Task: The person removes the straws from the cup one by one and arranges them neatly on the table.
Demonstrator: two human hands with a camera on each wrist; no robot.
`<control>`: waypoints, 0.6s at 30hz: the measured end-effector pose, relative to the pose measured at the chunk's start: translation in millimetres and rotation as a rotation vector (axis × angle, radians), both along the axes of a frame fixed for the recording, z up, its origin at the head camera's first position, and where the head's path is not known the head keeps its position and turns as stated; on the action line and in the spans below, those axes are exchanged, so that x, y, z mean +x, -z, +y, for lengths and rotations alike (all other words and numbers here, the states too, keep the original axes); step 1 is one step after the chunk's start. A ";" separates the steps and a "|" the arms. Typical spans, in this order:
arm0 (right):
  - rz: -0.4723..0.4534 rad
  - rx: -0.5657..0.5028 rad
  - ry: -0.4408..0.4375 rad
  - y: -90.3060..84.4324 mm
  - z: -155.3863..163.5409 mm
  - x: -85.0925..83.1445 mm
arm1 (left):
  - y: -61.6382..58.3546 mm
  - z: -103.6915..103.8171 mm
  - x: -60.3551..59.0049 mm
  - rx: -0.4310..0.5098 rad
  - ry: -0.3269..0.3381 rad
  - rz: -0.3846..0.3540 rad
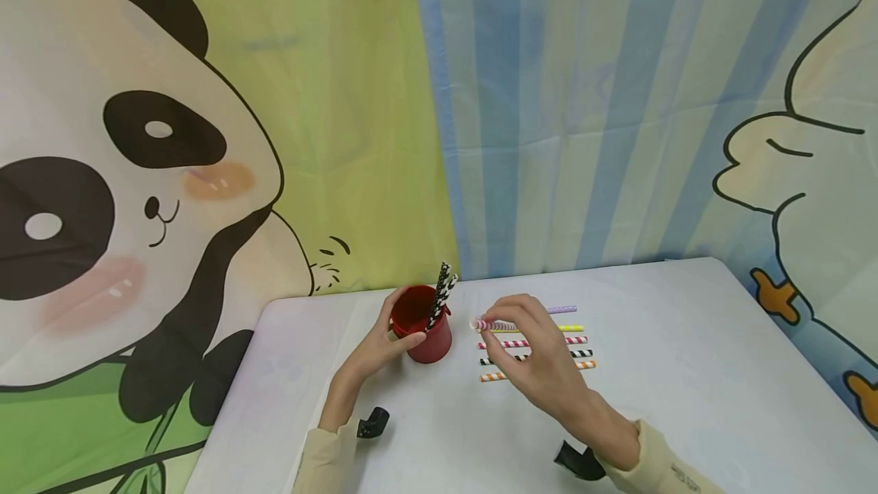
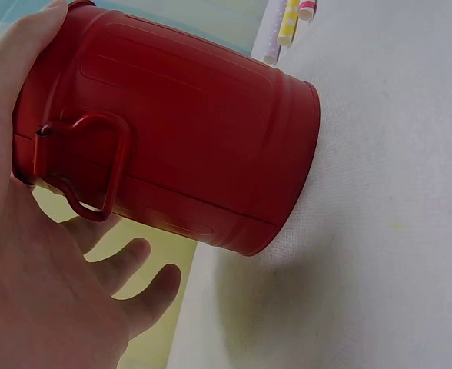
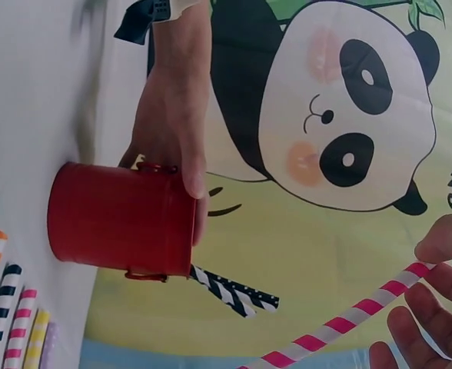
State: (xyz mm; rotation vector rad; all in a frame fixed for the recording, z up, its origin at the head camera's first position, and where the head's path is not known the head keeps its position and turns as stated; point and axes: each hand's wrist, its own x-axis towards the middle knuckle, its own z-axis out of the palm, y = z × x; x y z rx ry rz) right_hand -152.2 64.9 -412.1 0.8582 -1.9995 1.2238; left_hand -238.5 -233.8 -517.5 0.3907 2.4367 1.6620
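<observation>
Beside the red bucket (image 1: 423, 330), on its right, the right hand (image 1: 542, 360) pinches a pink-striped straw (image 1: 495, 324) in curled fingers (image 3: 410, 330), lifted clear of the white surface (image 1: 686, 372) — tip toward the bucket mouth. Left hand (image 1: 376, 349) wraps the bucket's rim, likely steadying it. Two black-patterned straws (image 1: 442, 292) stand inside; five more straws (image 1: 542, 347) lie in a row further right of the bucket.

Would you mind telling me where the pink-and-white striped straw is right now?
The pink-and-white striped straw is pinched in the right hand, above the row of straws on the table, just right of the red cup.
</observation>
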 end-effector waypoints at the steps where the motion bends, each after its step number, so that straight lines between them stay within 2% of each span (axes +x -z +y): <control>1: 0.009 0.007 0.005 0.2 0.8 0.0 | -0.3 0.3 -0.1 0.000 -0.001 0.000; 6: 0.039 0.053 0.024 3.1 4.2 0.1 | -1.1 0.8 -0.2 0.000 -0.001 -0.002; 13: 0.089 0.173 0.055 10.5 6.2 -2.0 | 0.1 0.2 -0.6 0.006 0.000 0.009; 18: 0.078 0.250 0.087 16.7 7.5 -1.7 | -0.5 0.4 0.0 -0.002 0.006 0.013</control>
